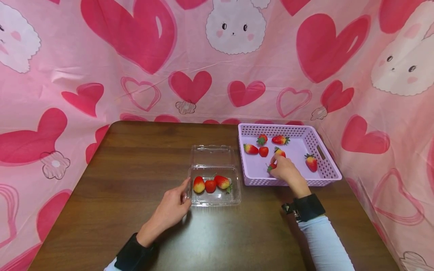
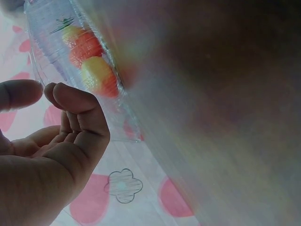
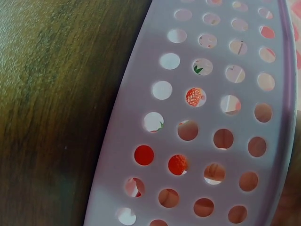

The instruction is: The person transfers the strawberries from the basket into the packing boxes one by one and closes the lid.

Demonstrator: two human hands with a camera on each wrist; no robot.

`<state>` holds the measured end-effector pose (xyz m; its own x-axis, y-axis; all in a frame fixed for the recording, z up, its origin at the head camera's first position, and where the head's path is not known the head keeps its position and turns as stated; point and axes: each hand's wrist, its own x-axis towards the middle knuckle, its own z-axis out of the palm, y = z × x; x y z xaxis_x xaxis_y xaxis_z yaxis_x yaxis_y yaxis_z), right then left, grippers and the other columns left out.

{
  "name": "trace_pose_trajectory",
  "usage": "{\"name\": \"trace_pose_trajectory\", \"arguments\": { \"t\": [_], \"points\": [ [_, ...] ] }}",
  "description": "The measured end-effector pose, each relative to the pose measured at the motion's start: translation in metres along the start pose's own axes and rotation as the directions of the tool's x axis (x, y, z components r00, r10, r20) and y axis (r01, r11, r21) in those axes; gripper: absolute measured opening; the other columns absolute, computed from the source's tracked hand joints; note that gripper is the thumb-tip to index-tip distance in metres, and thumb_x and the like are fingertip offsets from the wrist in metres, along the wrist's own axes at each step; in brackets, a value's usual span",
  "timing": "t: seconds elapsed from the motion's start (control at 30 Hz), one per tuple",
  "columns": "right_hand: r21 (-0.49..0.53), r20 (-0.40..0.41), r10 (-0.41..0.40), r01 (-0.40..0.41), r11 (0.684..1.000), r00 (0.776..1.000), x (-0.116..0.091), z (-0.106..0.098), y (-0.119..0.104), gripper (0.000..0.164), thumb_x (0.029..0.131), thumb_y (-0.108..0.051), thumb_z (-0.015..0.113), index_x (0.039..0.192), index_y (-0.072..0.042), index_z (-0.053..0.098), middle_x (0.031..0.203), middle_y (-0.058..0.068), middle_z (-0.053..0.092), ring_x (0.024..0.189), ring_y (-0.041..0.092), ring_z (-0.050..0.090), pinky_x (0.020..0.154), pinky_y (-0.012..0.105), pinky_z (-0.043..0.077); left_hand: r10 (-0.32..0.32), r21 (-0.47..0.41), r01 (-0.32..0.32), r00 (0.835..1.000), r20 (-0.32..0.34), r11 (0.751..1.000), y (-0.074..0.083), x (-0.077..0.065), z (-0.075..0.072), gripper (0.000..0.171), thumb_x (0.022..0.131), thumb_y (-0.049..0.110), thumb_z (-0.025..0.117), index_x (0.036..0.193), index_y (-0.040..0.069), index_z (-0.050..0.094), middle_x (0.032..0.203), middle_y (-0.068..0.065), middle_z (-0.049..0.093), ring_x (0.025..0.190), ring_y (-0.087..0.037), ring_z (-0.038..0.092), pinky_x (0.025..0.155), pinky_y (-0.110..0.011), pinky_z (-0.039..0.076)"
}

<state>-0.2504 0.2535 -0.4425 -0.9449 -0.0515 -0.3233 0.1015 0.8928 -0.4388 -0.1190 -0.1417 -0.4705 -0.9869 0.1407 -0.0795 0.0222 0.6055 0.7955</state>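
In the head view, a clear plastic clamshell box (image 1: 217, 199) stands with its lid laid back, and three red-and-yellow strawberries (image 1: 210, 186) lie in a row inside. My left hand (image 1: 171, 207) pinches the box's left edge between thumb and forefinger; the left wrist view shows this hand (image 2: 70, 136) beside the box (image 2: 47, 52). To the right is a lilac perforated basket (image 1: 288, 181) holding several strawberries (image 1: 251, 149). Reaching over its near wall, my right hand (image 1: 285, 169) grips a strawberry (image 1: 271, 168) by the fingertips. The basket wall (image 3: 127, 141) largely hides that hand in the right wrist view.
Box and basket stand close together on a dark brown wooden table (image 1: 142, 162). Behind and around the table hangs a pink curtain (image 1: 217, 98) with hearts and rabbit faces. A strawberry (image 1: 310, 163) lies near the basket's right wall.
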Motion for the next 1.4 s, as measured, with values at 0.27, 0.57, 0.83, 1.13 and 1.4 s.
{"name": "trace_pose_trajectory", "arguments": {
  "t": [0.27,0.57,0.83,1.13,1.4],
  "points": [
    [0.008,-0.029,-0.007,0.007,1.000,1.000,-0.003,-0.001,0.000,0.037,0.093,-0.016,0.074,0.123,0.001,0.059,0.097,0.017,0.063,0.089,0.033,0.059,0.078,0.044,0.051,0.000,0.009,0.000,1.000,0.000,1.000,0.000,0.000,0.001,0.069,0.093,0.002,0.068,0.158,0.000,0.045,0.072,-0.004,0.049,0.061,-0.018,0.047,0.051,-0.026,0.039],
    [0.031,-0.099,-0.042,0.046,0.998,0.994,-0.003,-0.001,0.002,0.043,0.094,-0.023,0.076,0.126,-0.001,0.059,0.101,0.017,0.065,0.092,0.033,0.060,0.081,0.044,0.053,-0.003,0.013,0.003,1.000,-0.002,1.000,0.001,0.000,0.001,0.069,0.093,0.003,0.068,0.158,0.000,0.045,0.071,-0.003,0.049,0.061,-0.018,0.047,0.051,-0.026,0.039],
    [0.005,-0.176,-0.090,0.092,0.996,0.980,-0.007,-0.001,-0.001,0.043,0.091,-0.022,0.075,0.124,0.000,0.060,0.098,0.017,0.065,0.090,0.035,0.058,0.080,0.048,0.049,0.032,0.055,-0.031,0.999,-0.024,0.998,0.000,0.000,0.002,0.068,0.091,0.003,0.066,0.156,-0.003,0.047,0.071,0.001,0.048,0.062,-0.015,0.045,0.052,-0.026,0.037],
    [0.022,-0.201,-0.119,0.126,0.992,0.972,-0.015,-0.006,-0.010,0.045,0.091,-0.020,0.074,0.128,0.001,0.060,0.106,0.020,0.067,0.093,0.035,0.060,0.084,0.050,0.052,0.032,0.055,-0.031,0.999,-0.024,0.998,0.001,0.001,0.001,0.068,0.091,0.002,0.067,0.156,-0.002,0.047,0.071,-0.001,0.049,0.062,-0.016,0.046,0.052,-0.027,0.038],
    [-0.010,-0.237,-0.170,0.173,0.985,0.957,-0.022,-0.007,-0.018,0.047,0.090,-0.020,0.074,0.130,0.002,0.062,0.105,0.019,0.068,0.086,0.033,0.059,0.076,0.045,0.051,0.023,0.057,-0.022,1.000,-0.019,0.998,0.002,0.000,0.002,0.068,0.091,0.002,0.068,0.156,-0.002,0.047,0.071,-0.001,0.050,0.063,-0.016,0.046,0.053,-0.027,0.039]
  ]
}}
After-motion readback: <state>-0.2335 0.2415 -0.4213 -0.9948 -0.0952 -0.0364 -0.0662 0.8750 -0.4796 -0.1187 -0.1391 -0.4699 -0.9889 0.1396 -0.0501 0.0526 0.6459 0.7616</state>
